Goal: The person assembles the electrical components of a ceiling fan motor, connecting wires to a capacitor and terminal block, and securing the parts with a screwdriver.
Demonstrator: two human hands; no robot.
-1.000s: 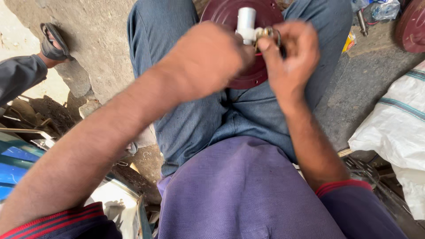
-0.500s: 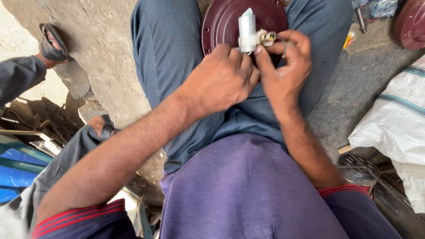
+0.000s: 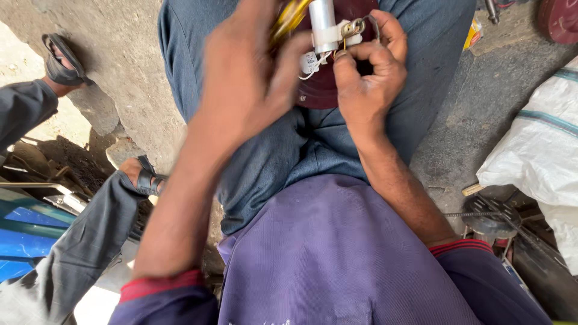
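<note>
Rough concrete ground [image 3: 120, 54], daylight; white woven sack [image 3: 536, 150] right, blue metal frame [image 3: 24, 235] left

Both hands raised together over the lap, left hand [image 3: 247, 78] blurred, right hand [image 3: 370, 78] pinching.

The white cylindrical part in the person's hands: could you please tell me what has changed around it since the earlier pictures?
The left hand now holds a yellow-handled tool, not visible earlier, beside the white cylinder. A nearby person's sandalled foot has come in at the left. The right hand still pinches the cylinder's wires and ring, above the maroon disc on the lap.
</note>
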